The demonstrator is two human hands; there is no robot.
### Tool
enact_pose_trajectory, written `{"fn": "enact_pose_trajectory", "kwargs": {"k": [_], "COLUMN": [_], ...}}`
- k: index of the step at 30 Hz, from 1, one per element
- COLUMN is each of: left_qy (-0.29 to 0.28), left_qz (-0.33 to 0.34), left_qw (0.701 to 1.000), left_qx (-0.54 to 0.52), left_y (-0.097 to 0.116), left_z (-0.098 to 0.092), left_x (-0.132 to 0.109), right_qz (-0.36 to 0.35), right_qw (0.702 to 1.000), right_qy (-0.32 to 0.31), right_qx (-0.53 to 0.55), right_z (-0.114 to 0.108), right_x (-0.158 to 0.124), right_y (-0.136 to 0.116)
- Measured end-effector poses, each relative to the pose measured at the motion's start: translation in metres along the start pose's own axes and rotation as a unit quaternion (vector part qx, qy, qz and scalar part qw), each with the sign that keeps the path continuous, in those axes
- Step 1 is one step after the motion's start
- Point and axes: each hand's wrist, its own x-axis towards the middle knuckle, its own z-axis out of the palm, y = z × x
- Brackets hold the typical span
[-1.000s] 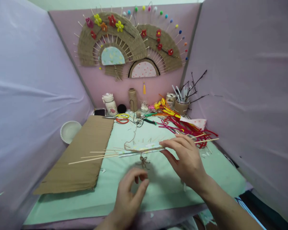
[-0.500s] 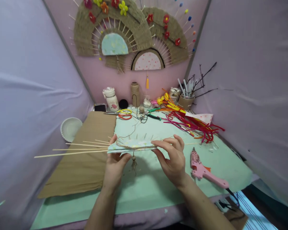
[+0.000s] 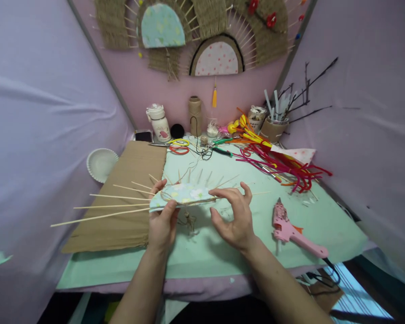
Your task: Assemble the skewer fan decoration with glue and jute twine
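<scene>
A half-round piece covered in pale blue floral fabric (image 3: 185, 193), with thin wooden sticks (image 3: 111, 208) fanning out from its curved edge, is held above the table. My left hand (image 3: 164, 220) grips its left end, thumb on the near edge. My right hand (image 3: 232, 211) is at the right end, thumb and fingers apart, with the index fingertip at the fabric's edge. Brown twine runs along the near edge and loops over the fabric. Below the middle hangs a small twine tassel (image 3: 190, 221), blurred.
Brown cardboard (image 3: 121, 225) lies on the left, beside a white fluted dish (image 3: 102, 165). To the right rests a pink glue gun (image 3: 297, 236) with its cord. Scissors (image 3: 178, 146), green-handled pliers (image 3: 222, 151), red pipe cleaners (image 3: 290, 168) and a twine spool (image 3: 195, 117) are at the back.
The fabric piece has tilted so more of its top face and sticks show. My right hand's thumb has come away from the piece. The camera view has dipped downward.
</scene>
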Motion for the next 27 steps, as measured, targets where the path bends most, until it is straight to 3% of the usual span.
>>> {"fn": "enact_pose_trajectory", "kwargs": {"k": [12, 27], "left_qy": [-0.010, -0.013], "left_qz": [0.024, 0.032], "left_qw": [0.999, 0.999], "left_qx": [0.028, 0.038], "left_y": [-0.0068, -0.0089], "left_z": [-0.0026, -0.0043], "left_x": [-0.0022, -0.0044], "right_qz": [0.062, 0.070], "right_qw": [0.998, 0.997], "right_qy": [0.021, 0.003], "right_qx": [0.005, 0.013], "right_z": [0.0023, 0.0008], "right_x": [-0.0030, -0.0007], "right_y": [0.0007, -0.0007]}}
